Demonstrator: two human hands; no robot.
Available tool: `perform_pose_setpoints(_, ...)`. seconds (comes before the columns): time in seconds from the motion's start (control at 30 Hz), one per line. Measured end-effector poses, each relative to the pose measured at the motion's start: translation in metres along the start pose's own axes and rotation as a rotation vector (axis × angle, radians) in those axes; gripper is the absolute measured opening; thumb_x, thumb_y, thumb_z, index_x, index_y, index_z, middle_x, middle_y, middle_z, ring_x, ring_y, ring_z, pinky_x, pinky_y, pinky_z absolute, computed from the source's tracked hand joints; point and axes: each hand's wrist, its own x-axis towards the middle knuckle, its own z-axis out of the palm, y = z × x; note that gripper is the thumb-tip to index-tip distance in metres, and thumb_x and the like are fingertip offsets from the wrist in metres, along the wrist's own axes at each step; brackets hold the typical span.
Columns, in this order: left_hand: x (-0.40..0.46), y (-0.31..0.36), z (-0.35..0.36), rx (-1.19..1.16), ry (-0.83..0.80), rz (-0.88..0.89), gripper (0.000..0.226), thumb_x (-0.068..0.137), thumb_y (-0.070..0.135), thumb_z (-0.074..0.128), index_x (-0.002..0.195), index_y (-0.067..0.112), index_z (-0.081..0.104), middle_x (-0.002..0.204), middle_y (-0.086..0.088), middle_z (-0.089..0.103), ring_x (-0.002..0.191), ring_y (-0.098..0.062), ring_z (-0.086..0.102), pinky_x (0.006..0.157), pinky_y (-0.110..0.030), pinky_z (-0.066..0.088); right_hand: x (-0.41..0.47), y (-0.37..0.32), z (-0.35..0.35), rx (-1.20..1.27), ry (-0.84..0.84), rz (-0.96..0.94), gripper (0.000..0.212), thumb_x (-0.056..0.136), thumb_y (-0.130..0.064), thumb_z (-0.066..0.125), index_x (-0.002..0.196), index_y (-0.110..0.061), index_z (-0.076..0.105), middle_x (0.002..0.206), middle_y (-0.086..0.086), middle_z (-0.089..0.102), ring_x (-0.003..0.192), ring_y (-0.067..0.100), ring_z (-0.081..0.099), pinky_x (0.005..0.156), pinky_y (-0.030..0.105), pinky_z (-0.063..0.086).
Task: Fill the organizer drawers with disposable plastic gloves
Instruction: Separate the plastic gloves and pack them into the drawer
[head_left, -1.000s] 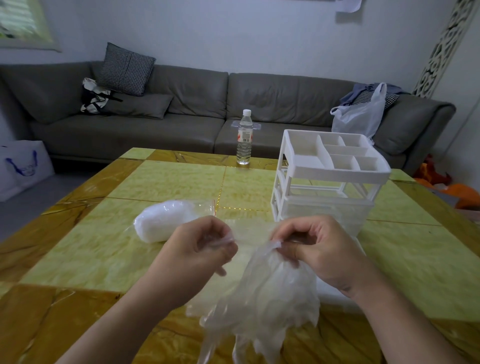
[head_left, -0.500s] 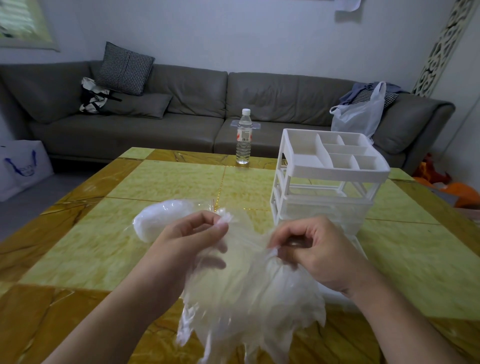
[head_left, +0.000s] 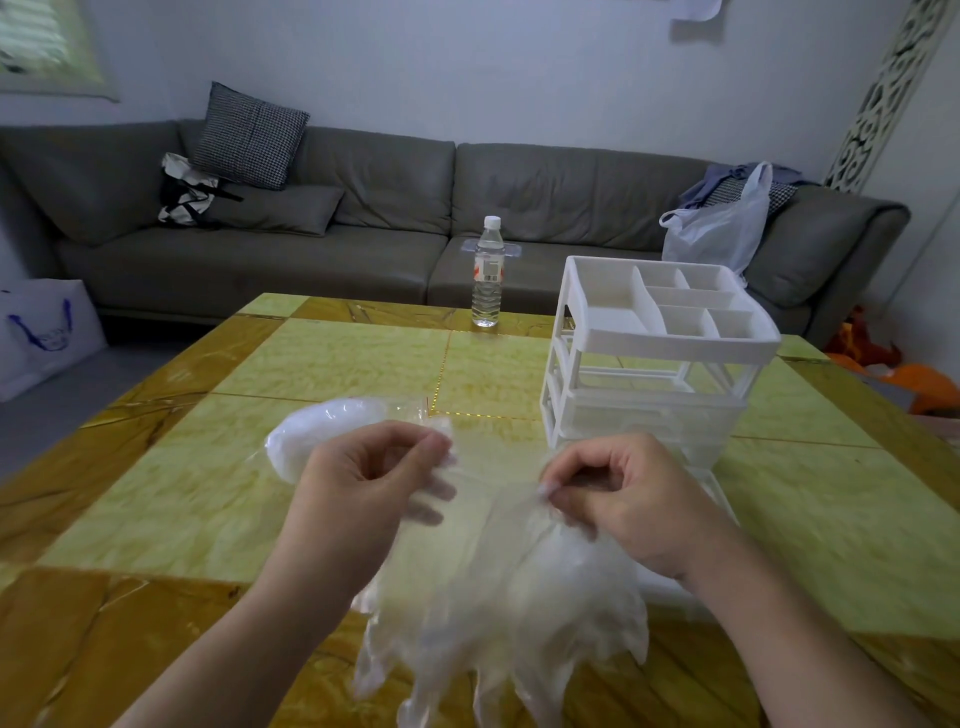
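Note:
A bunch of clear disposable plastic gloves (head_left: 498, 587) hangs spread between my two hands above the table, fingers dangling down. My left hand (head_left: 363, 483) pinches the top edge on the left; my right hand (head_left: 618, 499) pinches it on the right. Behind my left hand a white bag of more gloves (head_left: 322, 431) lies on the table. The white organizer (head_left: 660, 364) stands at the right, with a divided tray on top, an empty upper slot and translucent drawers below. A pulled-out drawer (head_left: 717, 488) shows behind my right wrist, mostly hidden.
A water bottle (head_left: 488, 275) stands at the far edge of the yellow-green table (head_left: 332, 364). Beyond it runs a grey sofa (head_left: 363, 208) with cushions, a bag and a white plastic bag (head_left: 722, 228). A white shopping bag (head_left: 41, 332) sits on the floor at left.
My hands have drawn apart, stretching the bunched gloves into a wider sheet. My left hand has moved slightly up and left.

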Motion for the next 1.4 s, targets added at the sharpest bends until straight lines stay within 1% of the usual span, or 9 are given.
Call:
perform_pose_setpoints(0.1,-0.002,0.000,0.003,0.137,-0.004,0.065,0.012,0.098,0.013,0.068,0.092,0.009,0.078,0.083,-0.004,0.079,0.071,-0.022,0.076,0.059,-0.034,0.063,0.002,-0.001,-0.002,-0.075,0.084,-0.067,0.029,0.087,-0.001,0.083,0.077,-0.028,0.082,0.116,-0.013,0.074,0.091,0.023,0.074,0.068,0.025,0.051)
perform_pose_setpoints(0.2,-0.004,0.002,0.003,0.184,-0.026,0.086,0.012,0.098,0.015,0.068,0.092,0.014,0.079,0.082,0.000,0.079,0.071,-0.015,0.075,0.063,-0.029,0.062,0.000,-0.008,-0.004,-0.164,0.144,-0.153,0.019,0.088,-0.013,0.084,0.079,-0.029,0.081,0.132,-0.021,0.064,0.124,0.009,0.063,0.097,0.029,0.049)
perform_pose_setpoints(0.4,-0.010,0.003,0.010,0.224,-0.140,0.105,0.013,0.096,0.021,0.070,0.091,0.022,0.081,0.080,-0.004,0.077,0.070,-0.007,0.068,0.065,-0.015,0.051,-0.007,-0.017,0.017,-0.273,0.091,-0.223,0.021,0.088,-0.016,0.084,0.080,-0.035,0.078,0.138,-0.027,0.056,0.135,-0.003,0.050,0.110,0.019,0.039)
perform_pose_setpoints(0.57,-0.013,0.004,0.011,0.202,-0.178,0.083,0.023,0.102,0.019,0.060,0.092,0.021,0.081,0.082,-0.001,0.078,0.073,-0.008,0.069,0.064,-0.017,0.052,-0.004,-0.012,0.022,-0.243,0.154,-0.172,0.014,0.091,-0.019,0.082,0.082,-0.028,0.078,0.120,-0.026,0.063,0.123,-0.004,0.058,0.105,0.016,0.043)
perform_pose_setpoints(0.7,-0.016,0.009,0.012,0.114,-0.224,0.042,0.026,0.096,0.042,0.069,0.098,0.019,0.080,0.091,-0.003,0.080,0.086,-0.017,0.076,0.073,-0.028,0.058,-0.001,-0.007,0.023,-0.199,0.209,-0.163,0.018,0.090,-0.010,0.082,0.078,-0.023,0.076,0.106,-0.018,0.071,0.109,0.002,0.067,0.095,0.019,0.050)
perform_pose_setpoints(0.9,-0.015,0.000,0.016,0.204,-0.162,0.096,0.011,0.091,0.002,0.076,0.095,0.013,0.077,0.081,-0.005,0.078,0.076,-0.018,0.078,0.069,-0.038,0.065,-0.004,-0.008,0.024,-0.215,0.173,-0.181,0.018,0.089,-0.009,0.079,0.086,-0.026,0.075,0.099,-0.016,0.073,0.102,0.005,0.069,0.088,0.017,0.050)
perform_pose_setpoints(1.03,-0.016,0.001,0.013,0.248,-0.172,0.131,0.015,0.092,0.002,0.073,0.093,0.016,0.077,0.080,-0.002,0.077,0.077,-0.018,0.078,0.068,-0.038,0.065,-0.011,-0.018,0.019,-0.312,0.075,-0.282,0.027,0.088,-0.018,0.082,0.109,-0.031,0.070,0.107,-0.016,0.071,0.112,0.007,0.065,0.093,0.012,0.045)
perform_pose_setpoints(1.17,-0.016,0.002,0.010,0.288,-0.227,0.153,0.020,0.093,0.002,0.073,0.095,0.022,0.078,0.080,0.001,0.076,0.081,-0.019,0.078,0.073,-0.044,0.064,-0.011,-0.022,0.018,-0.324,0.049,-0.250,0.013,0.090,-0.020,0.083,0.097,-0.029,0.076,0.094,-0.016,0.074,0.099,0.004,0.069,0.086,0.012,0.048)
perform_pose_setpoints(1.4,-0.021,0.007,0.013,0.344,-0.313,0.125,0.064,0.091,0.009,0.077,0.138,0.039,0.046,0.092,0.008,0.078,0.082,-0.012,0.075,0.077,-0.039,0.062,-0.013,-0.021,0.019,-0.287,0.042,-0.212,0.012,0.091,-0.012,0.082,0.089,-0.022,0.076,0.088,-0.018,0.076,0.089,-0.001,0.073,0.080,0.014,0.055)
